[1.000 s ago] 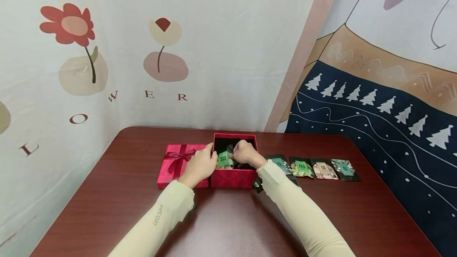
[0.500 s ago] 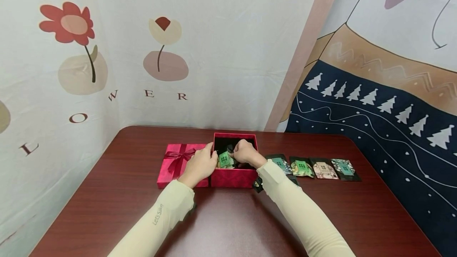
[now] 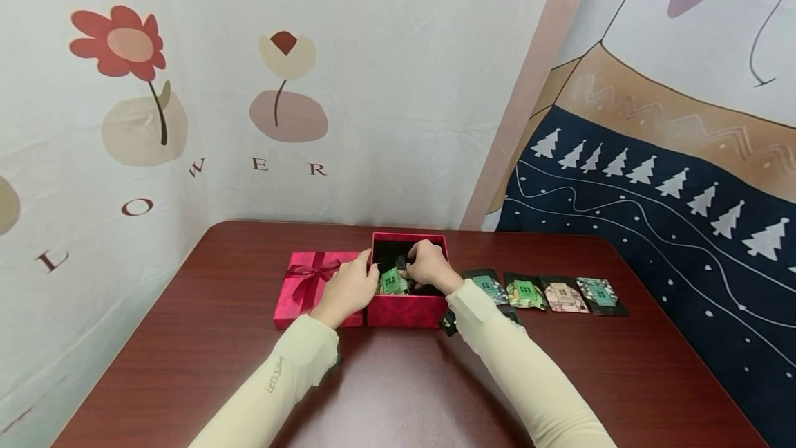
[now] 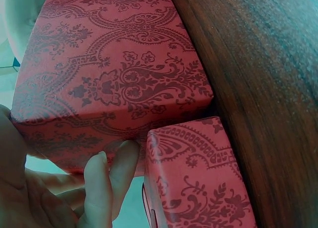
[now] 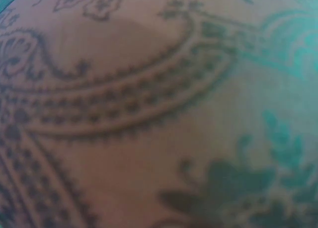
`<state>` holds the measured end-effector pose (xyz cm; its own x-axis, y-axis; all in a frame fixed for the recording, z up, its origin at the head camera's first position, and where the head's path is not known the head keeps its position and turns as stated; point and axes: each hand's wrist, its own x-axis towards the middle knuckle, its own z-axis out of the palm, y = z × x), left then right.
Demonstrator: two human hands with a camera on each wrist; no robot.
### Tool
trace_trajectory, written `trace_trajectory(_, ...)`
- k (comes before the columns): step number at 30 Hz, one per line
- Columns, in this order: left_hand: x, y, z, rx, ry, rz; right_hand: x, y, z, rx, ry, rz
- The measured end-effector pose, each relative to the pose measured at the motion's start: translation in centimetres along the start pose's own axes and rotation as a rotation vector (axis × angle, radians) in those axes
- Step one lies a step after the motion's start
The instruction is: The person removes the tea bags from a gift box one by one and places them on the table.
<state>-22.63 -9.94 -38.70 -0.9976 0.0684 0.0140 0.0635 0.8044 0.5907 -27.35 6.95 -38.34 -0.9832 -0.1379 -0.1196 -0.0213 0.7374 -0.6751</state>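
Note:
My left hand (image 3: pixel 350 287) grips the left wall of an open red patterned gift box (image 3: pixel 407 311). In the left wrist view its fingers (image 4: pixel 99 188) press against the outside of that wall. A small sachet with a green label (image 3: pixel 393 282) lies inside the box at the left, against the black lining. My right hand (image 3: pixel 426 265) reaches down into the box, its curled fingers pinching the dark edge of a sachet beside the green label; its fingertips are partly hidden. The right wrist view shows only the blurred patterned box wall (image 5: pixel 149 163).
A pink-red lid (image 3: pixel 305 306) with a dark red ribbon bow sits left of the box. To the right lie several flat sachets, among them green (image 3: pixel 526 292), beige (image 3: pixel 562 295) and teal (image 3: pixel 600 294) ones. A dark packet (image 3: pixel 449 322) shows beside the right sleeve.
The green-labelled sachet has shifted slightly down and right inside the box. My right hand has moved very slightly up and right. My left hand stays in place.

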Motion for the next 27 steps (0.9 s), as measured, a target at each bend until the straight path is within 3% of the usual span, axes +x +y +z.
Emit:
trace_trajectory(9,0.0,0.1,0.0,0.004,-0.014,-0.001,-0.5,-0.3,-0.7,0.114,0.038,-0.044)
trace_trajectory(15,0.0,0.2,-0.1,0.004,-0.017,0.003,-0.6,-0.2,-0.7,0.122,0.077,-0.079)
trace_trajectory(27,0.0,0.1,-0.1,-0.004,-0.019,-0.003,-1.2,0.0,-1.9,0.326,0.026,-0.065)
